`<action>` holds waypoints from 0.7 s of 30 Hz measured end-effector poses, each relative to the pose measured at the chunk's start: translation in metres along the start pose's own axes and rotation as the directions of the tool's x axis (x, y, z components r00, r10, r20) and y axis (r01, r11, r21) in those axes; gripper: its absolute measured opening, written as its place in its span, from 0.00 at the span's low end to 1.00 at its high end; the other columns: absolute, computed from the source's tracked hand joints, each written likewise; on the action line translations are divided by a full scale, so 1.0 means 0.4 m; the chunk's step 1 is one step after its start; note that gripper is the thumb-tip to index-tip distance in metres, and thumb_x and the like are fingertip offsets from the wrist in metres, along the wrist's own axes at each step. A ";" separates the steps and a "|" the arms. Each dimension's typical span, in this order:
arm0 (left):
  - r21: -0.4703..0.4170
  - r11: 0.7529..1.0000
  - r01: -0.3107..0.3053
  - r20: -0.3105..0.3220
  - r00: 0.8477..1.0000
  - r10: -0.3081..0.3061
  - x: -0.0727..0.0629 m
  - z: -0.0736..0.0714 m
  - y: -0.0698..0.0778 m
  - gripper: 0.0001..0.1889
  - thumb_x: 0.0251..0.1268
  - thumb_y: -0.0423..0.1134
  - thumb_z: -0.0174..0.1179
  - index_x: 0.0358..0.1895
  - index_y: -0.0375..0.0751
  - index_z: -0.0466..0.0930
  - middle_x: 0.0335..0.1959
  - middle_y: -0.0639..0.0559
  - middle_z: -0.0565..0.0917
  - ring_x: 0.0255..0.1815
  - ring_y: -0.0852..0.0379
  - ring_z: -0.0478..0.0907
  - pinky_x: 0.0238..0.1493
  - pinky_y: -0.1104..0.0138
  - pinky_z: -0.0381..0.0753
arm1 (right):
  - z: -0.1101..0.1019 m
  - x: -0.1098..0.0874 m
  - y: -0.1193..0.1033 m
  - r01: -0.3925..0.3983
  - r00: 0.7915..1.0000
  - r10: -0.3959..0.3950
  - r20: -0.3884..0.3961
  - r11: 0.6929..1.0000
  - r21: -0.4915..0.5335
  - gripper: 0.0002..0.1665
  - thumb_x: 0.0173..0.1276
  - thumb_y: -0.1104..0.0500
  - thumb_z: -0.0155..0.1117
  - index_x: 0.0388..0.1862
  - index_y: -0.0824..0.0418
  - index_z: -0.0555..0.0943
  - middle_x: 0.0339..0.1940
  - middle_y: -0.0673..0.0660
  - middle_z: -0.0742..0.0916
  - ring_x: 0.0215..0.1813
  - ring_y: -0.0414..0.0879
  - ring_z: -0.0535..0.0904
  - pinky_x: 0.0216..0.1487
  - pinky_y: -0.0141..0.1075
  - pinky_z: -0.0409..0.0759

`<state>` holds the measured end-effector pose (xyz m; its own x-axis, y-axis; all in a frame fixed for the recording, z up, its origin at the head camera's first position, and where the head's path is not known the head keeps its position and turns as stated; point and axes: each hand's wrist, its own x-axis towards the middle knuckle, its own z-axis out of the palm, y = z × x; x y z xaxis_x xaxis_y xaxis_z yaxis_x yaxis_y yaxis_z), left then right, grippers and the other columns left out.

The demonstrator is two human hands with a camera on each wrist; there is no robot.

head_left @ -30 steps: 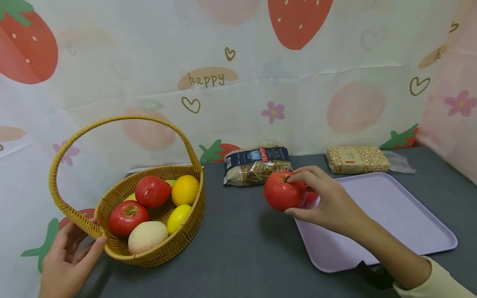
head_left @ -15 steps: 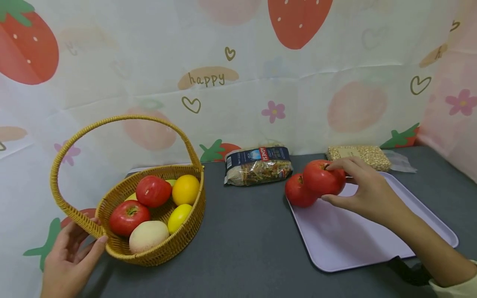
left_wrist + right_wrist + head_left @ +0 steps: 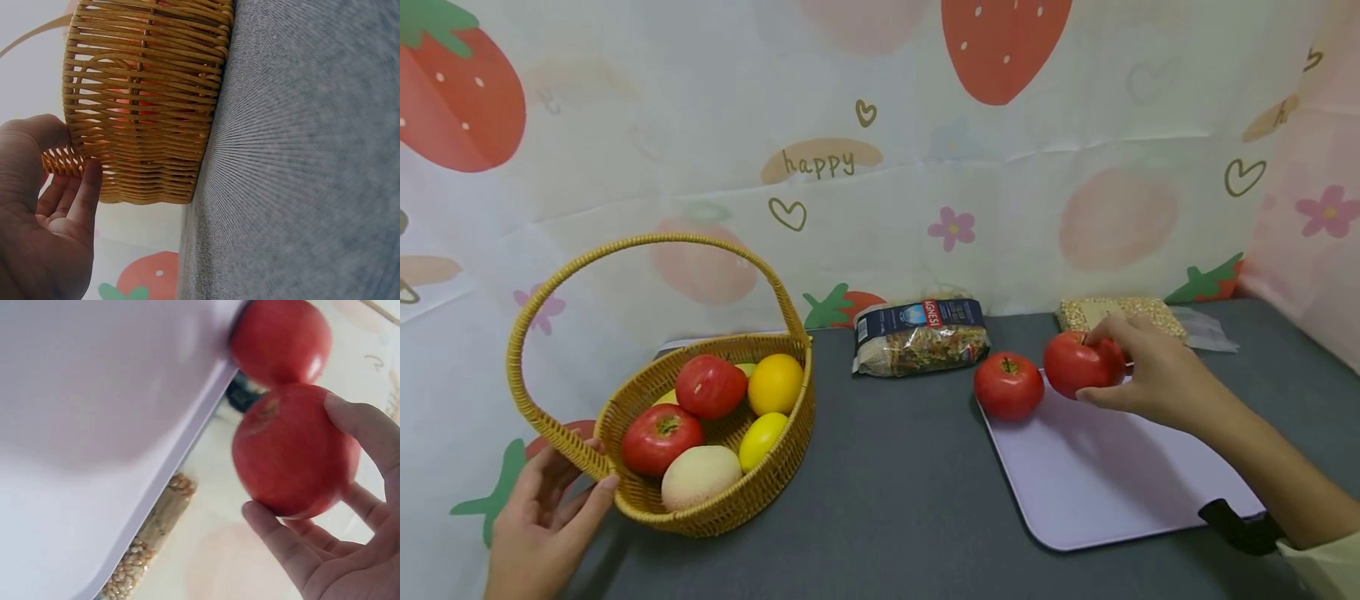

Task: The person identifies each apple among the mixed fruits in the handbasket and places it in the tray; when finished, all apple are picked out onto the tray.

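My right hand (image 3: 1157,375) holds a red apple (image 3: 1081,365) between thumb and fingers, low over the far left part of the lilac tray (image 3: 1138,500). In the right wrist view this apple (image 3: 294,450) shows its stem hollow, with the thumb on one side and fingertips on the other. Another red apple (image 3: 1009,387) sits at the tray's far left corner. My left hand (image 3: 546,517) pinches the rim of a yellow wicker basket (image 3: 760,492) at the foot of its handle. Inside lie two red apples (image 3: 662,439), a peach (image 3: 702,477), an orange (image 3: 775,384) and a lemon (image 3: 763,440).
Behind the tray lies a vacuum pack of pale grains (image 3: 1150,317). A bag of pasta (image 3: 921,336) lies near the wall cloth (image 3: 895,233), left of it. The dark grey table (image 3: 887,492) stretches between basket and tray.
My right hand has carried its apple rightward, from in front of the tray-corner apple to over the tray, then slightly down. That second apple now shows fully. The left hand keeps its grip on the basket.
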<state>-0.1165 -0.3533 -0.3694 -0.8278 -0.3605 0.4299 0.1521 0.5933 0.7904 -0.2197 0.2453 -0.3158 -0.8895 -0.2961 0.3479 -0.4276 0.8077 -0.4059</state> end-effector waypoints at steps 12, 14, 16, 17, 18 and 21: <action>0.046 0.998 0.053 -0.002 0.999 -0.053 0.002 -0.002 -0.007 0.34 0.66 0.34 0.67 0.73 0.41 0.63 0.60 0.49 0.75 0.54 0.69 0.73 0.40 0.83 0.78 | 0.048 0.058 0.016 -0.013 0.990 0.026 0.138 0.995 -0.099 0.28 0.45 0.57 0.86 0.41 0.59 0.78 0.44 0.65 0.79 0.42 0.61 0.79 0.35 0.52 0.82; 0.045 0.998 0.049 0.000 0.999 -0.049 0.003 -0.002 -0.007 0.34 0.66 0.34 0.68 0.73 0.41 0.63 0.60 0.48 0.75 0.54 0.69 0.74 0.40 0.83 0.78 | 0.054 0.060 0.018 -0.001 0.991 0.015 0.132 0.995 -0.104 0.27 0.44 0.58 0.86 0.38 0.61 0.77 0.42 0.66 0.79 0.41 0.60 0.79 0.35 0.52 0.81; 0.038 0.998 0.041 0.001 0.999 -0.041 0.002 -0.001 -0.006 0.34 0.66 0.33 0.67 0.73 0.40 0.63 0.60 0.48 0.75 0.54 0.69 0.74 0.40 0.82 0.79 | 0.056 0.059 0.021 0.013 0.992 0.000 0.127 0.994 -0.108 0.26 0.44 0.59 0.86 0.36 0.61 0.77 0.41 0.65 0.79 0.40 0.59 0.79 0.34 0.51 0.80; 0.034 0.999 0.035 0.002 0.999 -0.035 0.002 -0.001 -0.005 0.34 0.66 0.32 0.67 0.73 0.40 0.63 0.60 0.48 0.75 0.54 0.69 0.74 0.41 0.82 0.79 | 0.055 0.058 0.023 0.022 0.993 -0.008 0.122 0.994 -0.110 0.25 0.44 0.60 0.86 0.35 0.61 0.78 0.41 0.65 0.80 0.39 0.59 0.78 0.34 0.50 0.80; 0.030 0.999 0.031 0.002 1.000 -0.031 0.001 -0.001 -0.004 0.34 0.66 0.32 0.67 0.73 0.39 0.63 0.60 0.49 0.75 0.54 0.69 0.74 0.41 0.82 0.79 | 0.054 0.057 0.024 0.030 0.992 -0.017 0.121 0.993 -0.112 0.24 0.45 0.60 0.86 0.35 0.60 0.78 0.40 0.64 0.80 0.39 0.58 0.78 0.33 0.49 0.79; 0.026 0.999 0.025 0.004 1.000 -0.025 0.000 -0.001 -0.003 0.34 0.66 0.31 0.67 0.73 0.39 0.63 0.60 0.49 0.76 0.55 0.68 0.74 0.41 0.82 0.78 | 0.044 0.055 0.028 0.048 0.990 -0.033 0.135 0.992 -0.113 0.20 0.48 0.61 0.84 0.34 0.59 0.79 0.38 0.61 0.80 0.36 0.54 0.76 0.31 0.44 0.76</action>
<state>-0.1165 -0.3541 -0.3704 -0.8333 -0.3725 0.4085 0.1177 0.6025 0.7894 -0.2469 0.2387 -0.3277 -0.8886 -0.3888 0.2434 -0.4493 0.8447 -0.2909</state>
